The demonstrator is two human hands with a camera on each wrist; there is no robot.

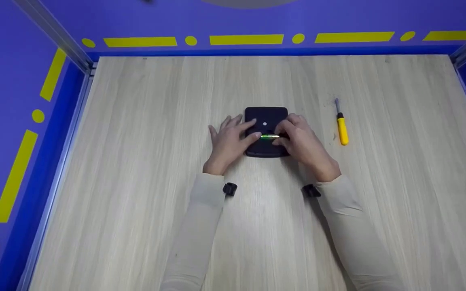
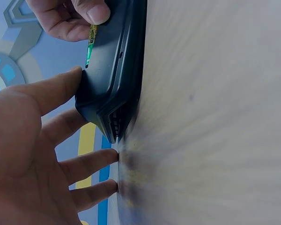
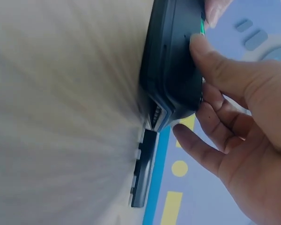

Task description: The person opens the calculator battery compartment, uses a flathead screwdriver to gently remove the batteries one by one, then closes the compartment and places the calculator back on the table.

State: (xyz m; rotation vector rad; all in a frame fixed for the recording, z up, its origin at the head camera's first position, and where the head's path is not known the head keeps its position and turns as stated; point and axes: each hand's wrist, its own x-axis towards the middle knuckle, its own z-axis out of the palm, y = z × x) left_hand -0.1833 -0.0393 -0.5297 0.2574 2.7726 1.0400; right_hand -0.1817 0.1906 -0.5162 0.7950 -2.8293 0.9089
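Lying near black device (image 1: 267,128), screwdriver (image 1: 342,127) shows in head view only.

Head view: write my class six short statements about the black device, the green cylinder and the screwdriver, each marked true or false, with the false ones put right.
1. The left grip touches the black device. True.
2. The black device stands on its edge. False: it lies broad face up on the table.
3. The right grip pinches the green cylinder. True.
4. The screwdriver lies to the right of the right grip. True.
5. The screwdriver's handle is red. False: it is yellow.
6. The green cylinder lies beside the screwdriver. False: it is at the black device.
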